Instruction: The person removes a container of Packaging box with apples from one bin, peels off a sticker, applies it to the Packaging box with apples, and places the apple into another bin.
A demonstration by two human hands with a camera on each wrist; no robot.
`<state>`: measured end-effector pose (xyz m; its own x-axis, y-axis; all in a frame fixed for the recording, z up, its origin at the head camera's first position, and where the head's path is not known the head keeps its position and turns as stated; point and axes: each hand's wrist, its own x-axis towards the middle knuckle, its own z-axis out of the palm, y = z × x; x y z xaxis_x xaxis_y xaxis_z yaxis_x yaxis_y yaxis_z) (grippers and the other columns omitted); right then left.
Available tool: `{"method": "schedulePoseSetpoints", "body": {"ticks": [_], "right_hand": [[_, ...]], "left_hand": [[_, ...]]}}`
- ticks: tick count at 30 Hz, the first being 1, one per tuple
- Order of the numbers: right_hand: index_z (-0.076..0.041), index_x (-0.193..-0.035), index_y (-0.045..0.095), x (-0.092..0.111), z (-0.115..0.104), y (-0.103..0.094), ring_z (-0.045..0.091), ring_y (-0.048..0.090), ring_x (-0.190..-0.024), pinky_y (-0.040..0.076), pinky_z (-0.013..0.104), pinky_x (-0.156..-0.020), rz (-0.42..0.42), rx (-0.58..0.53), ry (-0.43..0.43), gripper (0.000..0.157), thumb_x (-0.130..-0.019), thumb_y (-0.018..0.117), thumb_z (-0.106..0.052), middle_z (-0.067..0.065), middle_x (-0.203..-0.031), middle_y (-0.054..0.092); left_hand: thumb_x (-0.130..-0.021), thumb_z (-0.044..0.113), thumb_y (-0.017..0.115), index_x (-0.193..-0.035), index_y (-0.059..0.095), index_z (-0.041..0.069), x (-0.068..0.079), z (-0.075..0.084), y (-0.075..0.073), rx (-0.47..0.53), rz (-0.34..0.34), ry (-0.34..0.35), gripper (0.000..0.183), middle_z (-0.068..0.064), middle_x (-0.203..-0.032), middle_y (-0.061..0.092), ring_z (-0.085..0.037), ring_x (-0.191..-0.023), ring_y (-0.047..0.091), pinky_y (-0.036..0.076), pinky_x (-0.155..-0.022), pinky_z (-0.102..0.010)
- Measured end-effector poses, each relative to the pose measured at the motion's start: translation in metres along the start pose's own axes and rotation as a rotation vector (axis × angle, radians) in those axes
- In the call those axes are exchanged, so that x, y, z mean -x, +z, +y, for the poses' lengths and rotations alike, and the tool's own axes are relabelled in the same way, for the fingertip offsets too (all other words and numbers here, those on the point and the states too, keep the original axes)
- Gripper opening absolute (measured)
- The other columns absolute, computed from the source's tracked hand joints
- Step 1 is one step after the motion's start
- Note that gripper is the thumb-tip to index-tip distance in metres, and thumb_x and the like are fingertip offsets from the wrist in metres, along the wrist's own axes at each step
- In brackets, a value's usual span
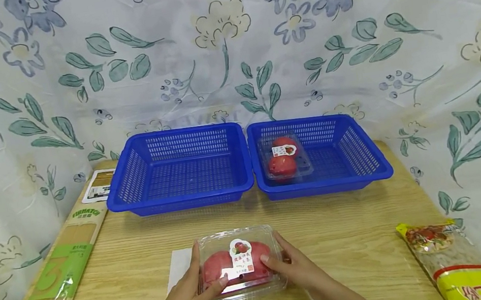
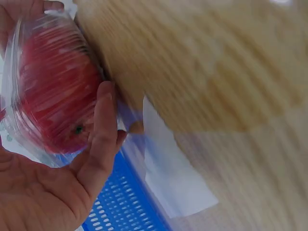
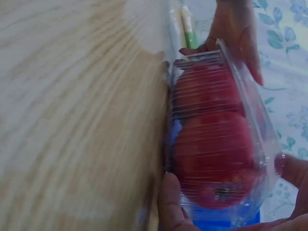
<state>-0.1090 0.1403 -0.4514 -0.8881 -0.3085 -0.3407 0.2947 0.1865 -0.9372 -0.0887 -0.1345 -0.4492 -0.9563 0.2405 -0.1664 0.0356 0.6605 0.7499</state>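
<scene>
Both hands hold a clear plastic clamshell box [image 1: 241, 261] of red round fruit, low in the middle of the head view. My left hand [image 1: 192, 289] grips its left end, thumb over the lid and fingers along the side. On the opposite end my right hand [image 1: 298, 269] grips likewise, its thumb on the lid. In the left wrist view, fingers [image 2: 102, 130] curve around the box end, close to one red fruit [image 2: 57, 91]. Through the clear wall in the right wrist view, two red fruits [image 3: 214, 159] sit side by side.
Two blue baskets [image 1: 183, 204] stand side by side behind the hands; the right basket [image 1: 320, 189] contains a similar fruit box [image 1: 283, 164]. A noodle packet [image 1: 60, 267] and a white-edged package [image 1: 97, 191] lie left, a yellow-red food bag [image 1: 451, 253] right. White paper [image 1: 178, 266] lies by the left hand.
</scene>
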Motion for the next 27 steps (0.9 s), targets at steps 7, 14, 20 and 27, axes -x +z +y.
{"method": "schedulePoseSetpoints", "body": {"ticks": [7,14,20,27], "right_hand": [[-0.027,-0.161,-0.001,-0.004,0.006,0.003,0.031,0.056,-0.114,0.051,0.04,-0.089,-0.029,0.006,-0.092,0.11,-0.085,0.079,-0.032,0.029,-0.142,0.043],[-0.026,-0.161,-0.002,-0.004,0.008,0.006,0.041,0.036,-0.139,0.03,0.061,-0.112,-0.042,0.069,-0.157,0.127,-0.073,0.089,-0.03,0.03,-0.16,0.015],[-0.029,-0.16,-0.004,-0.003,0.008,0.004,0.039,0.046,-0.132,0.038,0.054,-0.109,-0.073,0.026,-0.176,0.134,-0.068,0.093,-0.019,0.032,-0.155,0.025],[-0.039,-0.157,0.001,0.005,0.008,-0.002,0.037,0.051,-0.129,0.047,0.044,-0.103,-0.021,-0.017,-0.201,0.134,-0.064,0.094,-0.011,0.028,-0.16,0.016]], "left_hand": [[-0.083,0.049,0.076,-0.16,-0.005,0.01,-0.002,-0.004,0.004,0.065,0.005,0.022,0.118,-0.031,-0.158,0.023,-0.05,-0.139,0.036,0.036,-0.107,-0.064],[-0.078,0.044,0.081,-0.16,-0.007,0.011,-0.005,-0.007,0.008,0.116,-0.001,0.039,0.124,-0.03,-0.161,0.011,-0.052,-0.143,0.024,0.031,-0.108,-0.066],[-0.077,0.041,0.083,-0.159,-0.005,0.009,-0.007,-0.002,0.009,0.133,0.008,0.074,0.125,-0.032,-0.159,0.019,-0.05,-0.139,0.034,0.034,-0.107,-0.065],[-0.077,0.048,0.082,-0.16,-0.007,0.022,-0.012,0.012,-0.001,0.081,-0.001,0.123,0.124,-0.029,-0.156,0.029,-0.047,-0.136,0.042,0.039,-0.104,-0.064]]}}
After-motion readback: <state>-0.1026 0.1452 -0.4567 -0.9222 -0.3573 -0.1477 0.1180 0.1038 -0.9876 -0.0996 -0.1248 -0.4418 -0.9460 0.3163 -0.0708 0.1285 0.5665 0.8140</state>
